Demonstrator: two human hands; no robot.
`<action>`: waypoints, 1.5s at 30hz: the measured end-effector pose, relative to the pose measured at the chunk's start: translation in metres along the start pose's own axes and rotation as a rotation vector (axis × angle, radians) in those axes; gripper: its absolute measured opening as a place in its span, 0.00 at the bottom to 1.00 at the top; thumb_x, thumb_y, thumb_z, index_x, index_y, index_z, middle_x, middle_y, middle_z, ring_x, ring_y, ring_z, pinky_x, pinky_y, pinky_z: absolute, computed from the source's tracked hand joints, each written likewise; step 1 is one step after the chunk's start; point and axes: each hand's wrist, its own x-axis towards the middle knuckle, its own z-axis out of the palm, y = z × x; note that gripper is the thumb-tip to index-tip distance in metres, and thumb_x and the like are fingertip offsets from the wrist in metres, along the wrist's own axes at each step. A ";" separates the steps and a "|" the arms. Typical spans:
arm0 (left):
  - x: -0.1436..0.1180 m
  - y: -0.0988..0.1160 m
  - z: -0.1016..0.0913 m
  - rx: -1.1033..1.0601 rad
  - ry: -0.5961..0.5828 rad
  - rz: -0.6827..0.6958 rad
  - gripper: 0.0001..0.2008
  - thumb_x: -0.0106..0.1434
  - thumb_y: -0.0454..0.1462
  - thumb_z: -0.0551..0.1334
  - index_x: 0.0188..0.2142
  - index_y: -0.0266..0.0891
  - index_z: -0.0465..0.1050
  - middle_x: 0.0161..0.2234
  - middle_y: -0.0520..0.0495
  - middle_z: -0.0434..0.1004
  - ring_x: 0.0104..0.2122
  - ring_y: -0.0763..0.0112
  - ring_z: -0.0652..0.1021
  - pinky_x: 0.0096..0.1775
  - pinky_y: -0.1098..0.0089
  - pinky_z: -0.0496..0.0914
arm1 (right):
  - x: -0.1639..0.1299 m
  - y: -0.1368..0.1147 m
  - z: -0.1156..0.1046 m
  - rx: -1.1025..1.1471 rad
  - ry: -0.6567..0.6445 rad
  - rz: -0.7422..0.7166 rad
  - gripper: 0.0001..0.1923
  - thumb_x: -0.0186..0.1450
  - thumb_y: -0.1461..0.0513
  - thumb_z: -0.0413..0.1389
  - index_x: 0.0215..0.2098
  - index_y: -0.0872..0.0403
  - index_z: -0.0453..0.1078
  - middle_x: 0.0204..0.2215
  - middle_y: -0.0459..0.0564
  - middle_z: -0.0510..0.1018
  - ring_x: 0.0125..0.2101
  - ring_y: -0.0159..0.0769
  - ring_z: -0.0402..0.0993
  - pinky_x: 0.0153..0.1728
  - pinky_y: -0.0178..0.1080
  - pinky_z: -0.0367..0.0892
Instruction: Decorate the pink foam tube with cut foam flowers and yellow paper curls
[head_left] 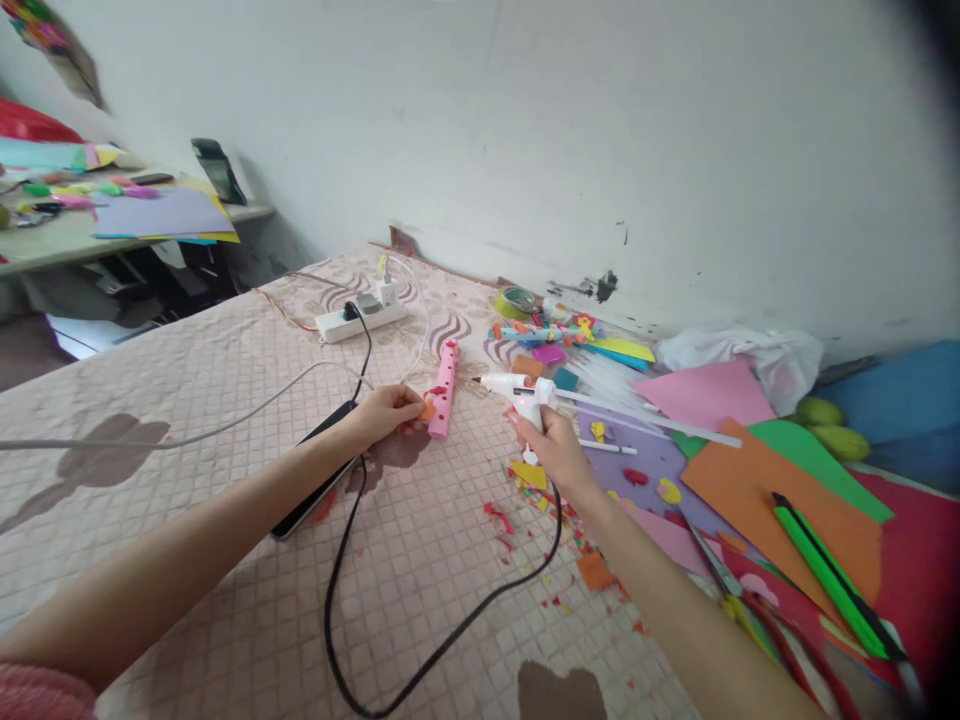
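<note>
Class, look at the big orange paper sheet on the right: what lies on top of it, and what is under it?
On the orange sheet lie a green marker and the tip of a glue stick. Under it, green paper and purple paper stick out; what else it covers is hidden.

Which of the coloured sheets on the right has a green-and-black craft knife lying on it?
The orange sheet: the craft knife lies across it. The pink sheet and green sheet beside it carry no knife.

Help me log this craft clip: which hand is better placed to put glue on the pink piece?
Likely the right hand: it grips the glue gun, nozzle aimed toward the pink foam piece. The left hand steadies that piece.
</note>
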 end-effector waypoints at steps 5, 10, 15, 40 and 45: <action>-0.001 -0.001 -0.002 0.003 0.005 0.021 0.04 0.52 0.34 0.62 0.26 0.36 0.66 0.19 0.52 0.71 0.19 0.78 0.71 0.24 0.76 0.63 | -0.009 -0.013 -0.001 0.063 -0.126 0.042 0.15 0.59 0.52 0.51 0.22 0.53 0.61 0.15 0.41 0.64 0.17 0.29 0.60 0.20 0.33 0.56; -0.006 -0.001 -0.003 0.011 -0.014 0.074 0.06 0.52 0.37 0.62 0.27 0.37 0.67 0.19 0.52 0.70 0.19 0.78 0.69 0.22 0.77 0.61 | -0.014 -0.021 -0.001 0.136 -0.195 0.029 0.15 0.60 0.52 0.51 0.22 0.53 0.60 0.16 0.41 0.63 0.19 0.29 0.60 0.21 0.33 0.57; -0.009 -0.001 -0.005 0.064 -0.013 0.127 0.07 0.51 0.38 0.63 0.27 0.37 0.67 0.21 0.52 0.71 0.21 0.78 0.71 0.24 0.76 0.62 | -0.016 -0.024 -0.001 0.191 -0.235 0.122 0.15 0.59 0.51 0.51 0.23 0.53 0.60 0.15 0.40 0.62 0.16 0.28 0.59 0.17 0.32 0.56; -0.019 -0.002 -0.006 0.668 0.118 0.545 0.04 0.60 0.35 0.55 0.33 0.39 0.67 0.31 0.48 0.76 0.30 0.72 0.75 0.33 0.73 0.65 | -0.008 -0.027 0.001 -0.026 -0.192 -0.066 0.13 0.60 0.53 0.51 0.25 0.54 0.65 0.19 0.42 0.67 0.22 0.32 0.63 0.24 0.33 0.57; -0.014 -0.007 -0.007 0.443 0.072 0.424 0.05 0.59 0.38 0.57 0.33 0.38 0.67 0.29 0.47 0.76 0.27 0.70 0.76 0.29 0.72 0.67 | -0.004 -0.031 0.000 -0.061 -0.225 -0.078 0.14 0.60 0.52 0.50 0.25 0.54 0.64 0.18 0.42 0.64 0.21 0.31 0.60 0.24 0.33 0.55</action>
